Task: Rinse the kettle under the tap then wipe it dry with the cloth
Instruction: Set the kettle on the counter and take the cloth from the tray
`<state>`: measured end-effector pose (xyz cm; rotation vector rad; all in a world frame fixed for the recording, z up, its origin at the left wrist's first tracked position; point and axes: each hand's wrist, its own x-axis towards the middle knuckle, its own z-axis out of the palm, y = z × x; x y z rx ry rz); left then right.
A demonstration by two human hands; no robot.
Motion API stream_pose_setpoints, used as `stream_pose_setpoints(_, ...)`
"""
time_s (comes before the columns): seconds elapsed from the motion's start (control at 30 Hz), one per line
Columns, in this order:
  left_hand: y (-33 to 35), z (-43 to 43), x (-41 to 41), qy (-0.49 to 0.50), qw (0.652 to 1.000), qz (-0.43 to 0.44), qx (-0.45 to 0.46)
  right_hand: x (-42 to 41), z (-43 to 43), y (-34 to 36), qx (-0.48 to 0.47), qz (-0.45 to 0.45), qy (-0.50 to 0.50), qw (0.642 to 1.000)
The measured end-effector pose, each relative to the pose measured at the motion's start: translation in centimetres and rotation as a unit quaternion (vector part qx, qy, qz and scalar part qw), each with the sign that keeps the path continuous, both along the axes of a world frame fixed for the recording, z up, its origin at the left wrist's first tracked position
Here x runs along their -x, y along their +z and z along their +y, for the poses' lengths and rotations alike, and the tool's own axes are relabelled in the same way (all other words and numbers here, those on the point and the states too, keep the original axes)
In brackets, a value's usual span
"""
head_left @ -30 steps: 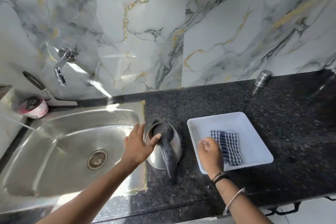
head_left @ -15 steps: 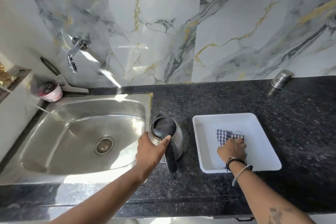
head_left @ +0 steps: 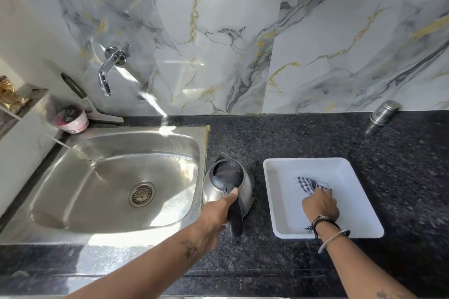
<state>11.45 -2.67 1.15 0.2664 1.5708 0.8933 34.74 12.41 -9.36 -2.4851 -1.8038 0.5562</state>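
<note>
A steel kettle (head_left: pixel 245 189) with a black lid and black handle stands on the dark counter just right of the sink. My left hand (head_left: pixel 216 216) is closed around its handle, thumb on top near the lid. A blue-and-white checked cloth (head_left: pixel 307 183) lies bunched in a white tray (head_left: pixel 352 204) to the right. My right hand (head_left: pixel 320 204) grips the cloth's near end; most of the cloth is hidden under it. The chrome tap (head_left: pixel 107 73) juts from the marble wall above the sink (head_left: pixel 73 201), with no water running.
A small pink tub (head_left: pixel 73 121) and a scraper (head_left: pixel 97 114) sit at the sink's back left corner. A steel canister (head_left: pixel 381 115) stands at the back right of the counter. A ledge with a gold object (head_left: pixel 9 94) is at the far left.
My left hand went from resting beside the kettle to gripping its handle. My right hand moved from the tray's front edge onto the cloth and bunched it up.
</note>
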Motion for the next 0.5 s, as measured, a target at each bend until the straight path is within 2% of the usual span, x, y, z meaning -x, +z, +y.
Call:
stream_pose_setpoints(0.1, -0.4, 0.2, -0.7, 0.041, 0.999, -0.016, -0.016, 0.3, -0.2, 0.3, -0.013, 0.017, -0.01, 1.0)
stream_pose_setpoints(0.33, -0.7, -0.1, -0.6, 0.139, 0.988, 0.041, -0.053, 1.3, -0.5, 1.2, -0.05, 0.066, -0.019, 0.996)
stream_pose_setpoints(0.5, -0.8, -0.4, 0.7, 0.127, 0.987, 0.06, -0.077, 2.4, -0.5, 1.8, -0.08, 0.101, -0.017, 0.992)
